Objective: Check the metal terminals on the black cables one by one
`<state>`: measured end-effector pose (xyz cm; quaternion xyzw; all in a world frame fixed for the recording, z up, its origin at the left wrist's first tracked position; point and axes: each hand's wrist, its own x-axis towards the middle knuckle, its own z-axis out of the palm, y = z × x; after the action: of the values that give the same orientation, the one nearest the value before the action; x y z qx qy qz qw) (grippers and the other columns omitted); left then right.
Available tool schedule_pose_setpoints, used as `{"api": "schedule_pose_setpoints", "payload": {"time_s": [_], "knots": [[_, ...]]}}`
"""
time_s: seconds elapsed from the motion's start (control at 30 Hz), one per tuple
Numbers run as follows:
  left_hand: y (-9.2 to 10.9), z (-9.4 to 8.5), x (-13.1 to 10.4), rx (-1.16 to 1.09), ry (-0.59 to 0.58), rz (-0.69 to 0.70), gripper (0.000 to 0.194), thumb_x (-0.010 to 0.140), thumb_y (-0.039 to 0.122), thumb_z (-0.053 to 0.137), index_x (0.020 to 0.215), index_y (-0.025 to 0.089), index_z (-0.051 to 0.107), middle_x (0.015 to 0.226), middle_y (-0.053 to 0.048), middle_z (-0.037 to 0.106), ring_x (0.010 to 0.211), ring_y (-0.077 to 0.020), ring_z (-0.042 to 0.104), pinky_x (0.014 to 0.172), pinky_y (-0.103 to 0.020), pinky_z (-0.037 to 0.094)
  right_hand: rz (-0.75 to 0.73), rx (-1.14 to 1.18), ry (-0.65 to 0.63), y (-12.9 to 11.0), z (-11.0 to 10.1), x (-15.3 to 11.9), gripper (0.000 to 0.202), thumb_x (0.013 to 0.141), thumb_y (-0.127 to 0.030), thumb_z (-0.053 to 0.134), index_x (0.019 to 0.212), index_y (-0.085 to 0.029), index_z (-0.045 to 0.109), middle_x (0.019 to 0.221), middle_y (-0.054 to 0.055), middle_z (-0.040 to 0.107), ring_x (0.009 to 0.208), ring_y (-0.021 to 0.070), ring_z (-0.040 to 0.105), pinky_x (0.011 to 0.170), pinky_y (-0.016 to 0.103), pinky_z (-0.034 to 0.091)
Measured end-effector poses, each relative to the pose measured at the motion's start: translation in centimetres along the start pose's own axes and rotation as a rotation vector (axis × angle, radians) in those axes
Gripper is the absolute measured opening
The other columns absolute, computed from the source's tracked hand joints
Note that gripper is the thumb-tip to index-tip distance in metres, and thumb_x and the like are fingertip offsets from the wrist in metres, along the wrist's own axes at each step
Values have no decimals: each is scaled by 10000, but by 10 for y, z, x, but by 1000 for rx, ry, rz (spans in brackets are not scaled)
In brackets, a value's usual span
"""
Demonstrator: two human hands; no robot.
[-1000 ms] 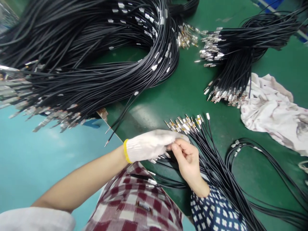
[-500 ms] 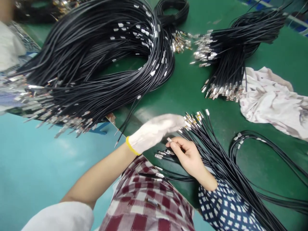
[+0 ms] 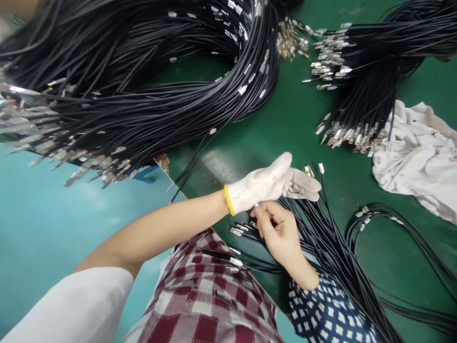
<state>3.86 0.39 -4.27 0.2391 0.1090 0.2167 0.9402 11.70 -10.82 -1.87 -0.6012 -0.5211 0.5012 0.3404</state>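
Observation:
My left hand [image 3: 273,183], in a white glove with a yellow cuff, is stretched out over the tips of a bundle of black cables [image 3: 332,238]. Its fingers lie extended with the thumb raised apart, and nothing shows in its grasp. Just below it, my bare right hand [image 3: 280,228] pinches a small silver cable end [image 3: 256,206] between thumb and forefinger. Several loose cable ends [image 3: 240,229] with metal tips lie to the left of the right hand, near the table edge.
A large coil of black cables [image 3: 171,107] fills the upper left, its tips overhanging the green table [image 3: 293,124]. Another bundle [image 3: 374,71] lies upper right, beside a crumpled white cloth [image 3: 417,152]. A looped cable group [image 3: 389,214] rests at the right.
My left hand has moved right, farther across the bundle tips, and its thumb has lifted. The right hand keeps its pinch. The view has shifted, so the coil appears larger and higher.

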Motion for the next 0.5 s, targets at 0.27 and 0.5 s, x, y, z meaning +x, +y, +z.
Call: {"api": "schedule_pose_setpoints", "payload": {"time_s": [0.27,0.5], "knots": [[3,6,2,-29,27,0,789,1005,645,135,1011,123,727,1034,-129,749,1190,-251,627,1165,-446,331,-1,-7,-18,-5,-3,2,251,972,-319,525,785,-196,638,498,-53,461,434,112,408,475,246,355],[0,5,6,-55,71,31,718,1032,586,190,983,130,743,1116,-93,720,1246,-258,598,1173,-436,317,32,2,-48,-11,-5,4,257,964,-319,529,766,-191,632,519,-49,456,452,108,393,471,244,333]]}}
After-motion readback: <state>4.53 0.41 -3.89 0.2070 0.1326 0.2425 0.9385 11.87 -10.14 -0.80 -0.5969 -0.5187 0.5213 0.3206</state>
